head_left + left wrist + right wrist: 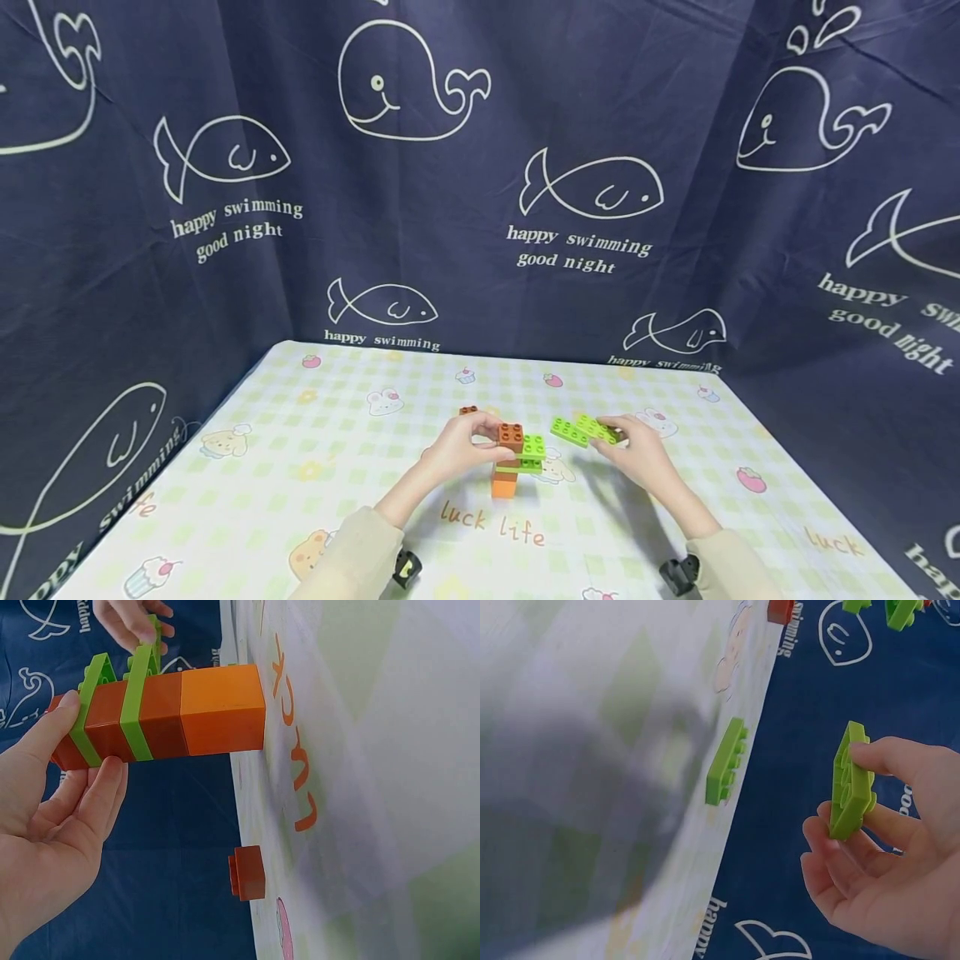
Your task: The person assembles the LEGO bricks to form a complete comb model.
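A stack (161,712) of orange, brown and green bricks stands on the table, its two green plates jutting out to one side. My left hand (462,446) grips the upper part of it, thumb and fingers on opposite sides near the top brown brick (511,437). Between the thumb and fingers of my right hand (900,840) is a green plate (853,780), held in the air with its hollow underside visible in the right wrist view. Another green plate (726,761) lies on the table, studs up, just left of the held one in the head view.
A loose brown brick (250,872) rests on the table behind my left hand. The patterned tablecloth (300,433) covers the table, and dark blue curtains (465,217) hang behind and at both sides.
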A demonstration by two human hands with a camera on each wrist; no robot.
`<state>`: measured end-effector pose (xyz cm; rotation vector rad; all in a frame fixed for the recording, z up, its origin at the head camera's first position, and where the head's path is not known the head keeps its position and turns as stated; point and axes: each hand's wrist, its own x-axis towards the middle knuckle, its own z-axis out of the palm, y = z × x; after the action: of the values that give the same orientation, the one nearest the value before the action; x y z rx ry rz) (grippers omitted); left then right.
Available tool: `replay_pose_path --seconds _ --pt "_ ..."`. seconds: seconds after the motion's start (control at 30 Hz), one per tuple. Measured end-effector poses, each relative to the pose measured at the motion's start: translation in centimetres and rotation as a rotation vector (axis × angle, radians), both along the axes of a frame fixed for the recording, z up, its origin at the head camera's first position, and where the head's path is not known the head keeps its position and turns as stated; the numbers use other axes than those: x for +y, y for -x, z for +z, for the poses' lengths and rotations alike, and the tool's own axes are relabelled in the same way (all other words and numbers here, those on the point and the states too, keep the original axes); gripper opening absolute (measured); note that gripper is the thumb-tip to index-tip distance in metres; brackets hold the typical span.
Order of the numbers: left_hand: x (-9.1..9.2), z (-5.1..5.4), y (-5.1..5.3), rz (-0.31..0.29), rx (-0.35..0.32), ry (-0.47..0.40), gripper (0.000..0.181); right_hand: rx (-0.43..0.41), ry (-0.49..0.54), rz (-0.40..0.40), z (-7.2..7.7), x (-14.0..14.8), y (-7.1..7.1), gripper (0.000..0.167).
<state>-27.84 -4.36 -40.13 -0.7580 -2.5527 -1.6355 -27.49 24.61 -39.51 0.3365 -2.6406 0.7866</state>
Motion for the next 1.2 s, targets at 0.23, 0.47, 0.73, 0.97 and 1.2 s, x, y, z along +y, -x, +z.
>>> replay_pose_path --seconds 0.23,0.47,0.73,0.97,1.2 --pt "0.0 -0.2 0.1 0.005 0.006 0.007 0.035 0.032 0.010 0.032 0.6 -1.2 -0.1 0.039" --pt "0.1 -0.3 0.2 0.006 0.013 0.000 0.035 0.069 0.018 0.084 1.4 -2.3 -0.6 0.037" --pt "0.1 -0.4 0.2 0.004 0.004 -0.006 0.036 0.074 0.007 0.110 1.8 -3.2 -0.8 0.038" --pt "0.1 -0.4 0.3 0.003 0.021 0.001 0.035 0.095 -0.001 0.134 2.4 -4.0 -1.0 0.037" --pt "0.0 -0.3 0.2 0.005 0.032 0.022 0.034 0.113 -0.011 0.169 3.1 -4.7 -1.2 0.037"
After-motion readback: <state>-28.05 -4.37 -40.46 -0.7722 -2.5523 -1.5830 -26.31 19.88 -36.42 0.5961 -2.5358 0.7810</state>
